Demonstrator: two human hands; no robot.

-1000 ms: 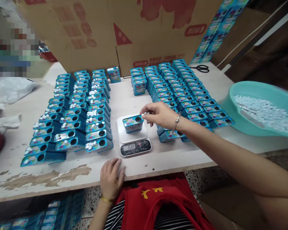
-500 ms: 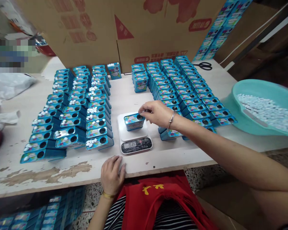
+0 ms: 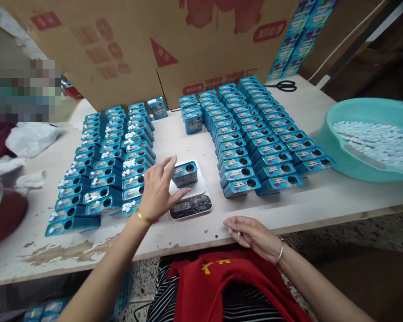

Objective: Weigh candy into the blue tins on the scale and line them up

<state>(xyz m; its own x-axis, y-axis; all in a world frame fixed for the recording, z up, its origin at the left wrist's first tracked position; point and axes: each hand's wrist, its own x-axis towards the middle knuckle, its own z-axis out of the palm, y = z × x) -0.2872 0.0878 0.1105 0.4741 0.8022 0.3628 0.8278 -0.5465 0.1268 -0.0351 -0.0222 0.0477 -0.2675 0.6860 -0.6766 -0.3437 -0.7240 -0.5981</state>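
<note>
Worn white counter point(image 3: 188, 134), cardboard boxes point(image 3: 147, 44) behind.
Your left hand point(image 3: 157, 190), open, reaches beside the tin point(image 3: 185, 173) on the scale point(image 3: 190, 197), lying left-right, hole up; your right hand point(image 3: 251, 232) rests loosely curled at the counter's edge.

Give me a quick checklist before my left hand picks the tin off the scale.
1. Tin sits squarely on the scale: ok.
2. Left hand open, beside the tin, not gripping: ok.
3. Right hand at the table edge, clear of the scale: ok.
4. Scale display readable: cannot tell, digits too blurred.
5. Tin's round opening unobstructed: ok.
6. Whether the tin holds candies: cannot tell.
</note>
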